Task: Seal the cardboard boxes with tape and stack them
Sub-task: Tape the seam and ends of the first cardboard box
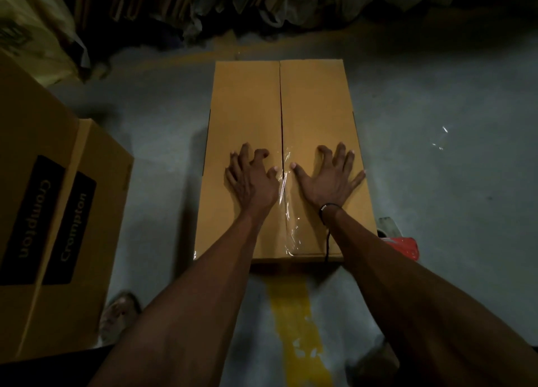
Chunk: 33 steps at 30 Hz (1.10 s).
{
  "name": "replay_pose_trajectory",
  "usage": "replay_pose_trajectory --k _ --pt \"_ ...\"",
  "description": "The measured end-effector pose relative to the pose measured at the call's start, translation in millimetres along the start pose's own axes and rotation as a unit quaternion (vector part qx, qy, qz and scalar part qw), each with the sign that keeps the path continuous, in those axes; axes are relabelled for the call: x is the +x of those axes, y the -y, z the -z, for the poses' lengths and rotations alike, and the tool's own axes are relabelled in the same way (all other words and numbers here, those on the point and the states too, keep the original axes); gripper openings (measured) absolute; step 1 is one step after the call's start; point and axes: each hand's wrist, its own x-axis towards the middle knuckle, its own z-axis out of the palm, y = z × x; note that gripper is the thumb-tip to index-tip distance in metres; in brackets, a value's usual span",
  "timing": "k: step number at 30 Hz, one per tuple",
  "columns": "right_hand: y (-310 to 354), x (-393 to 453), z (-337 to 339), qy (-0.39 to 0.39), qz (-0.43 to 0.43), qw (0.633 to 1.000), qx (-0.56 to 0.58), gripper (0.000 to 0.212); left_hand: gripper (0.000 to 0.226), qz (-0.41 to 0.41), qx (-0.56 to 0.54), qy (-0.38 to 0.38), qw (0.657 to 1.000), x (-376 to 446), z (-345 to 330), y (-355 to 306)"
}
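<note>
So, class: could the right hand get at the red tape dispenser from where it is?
Probably yes: the right hand holds nothing, and the tape dispenser lies beside the box on that side.

Both hands (252, 180) (329, 177) press tape (286, 212) onto the box (314, 101).

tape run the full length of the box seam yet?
No: the clear tape covers only the near part of the box seam; beyond the hands the seam is bare.

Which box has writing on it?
The box on the left, with black Crompton labels. The box under the hands is plain on top.
</note>
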Motion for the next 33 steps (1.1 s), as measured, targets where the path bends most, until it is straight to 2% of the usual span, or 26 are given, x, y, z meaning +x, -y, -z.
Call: replay_pose_trajectory --k 3,10,14,17,19,22,25,27,29,31,33 --pt "1 -1 2 0.025 0.004 1.000 -0.009 0.090 0.043 -0.002 -0.012 0.021 1.000 -2 5 2" --pt "-12 1 12 0.106 0.045 0.992 -0.057 0.101 0.069 -0.023 -0.019 0.065 0.997 -4 20 8" --pt "-9 5 19 0.158 0.046 0.983 -0.079 0.104 0.091 -0.036 -0.013 0.103 0.994 -15 32 18" --pt "-6 4 28 0.193 0.051 0.974 -0.104 0.115 0.101 -0.026 -0.002 0.130 0.991 -35 40 22" --pt "-6 -2 33 0.204 0.053 0.972 -0.105 0.124 0.107 -0.024 0.001 0.130 0.991 -51 47 24" --pt "-14 -29 37 0.191 0.079 0.974 -0.091 0.126 0.118 -0.015 0.010 0.118 0.993 -75 60 30" --pt "-35 -60 46 0.192 0.111 0.970 -0.103 0.128 0.136 0.037 0.043 0.113 0.992 -92 78 41" --pt "-53 -77 59 0.183 0.080 0.976 -0.087 0.137 0.144 0.069 0.052 0.121 0.989 -98 86 56" --pt "-70 -97 74 0.163 0.000 0.985 -0.055 0.146 0.147 0.108 0.007 0.143 0.984 -106 92 73" --pt "-81 -121 84 0.147 -0.079 0.986 -0.021 0.144 0.144 0.123 -0.037 0.157 0.979 -116 96 80" --pt "-84 -139 88 0.149 -0.107 0.983 0.017 0.134 0.137 0.118 -0.032 0.170 0.978 -128 99 79"
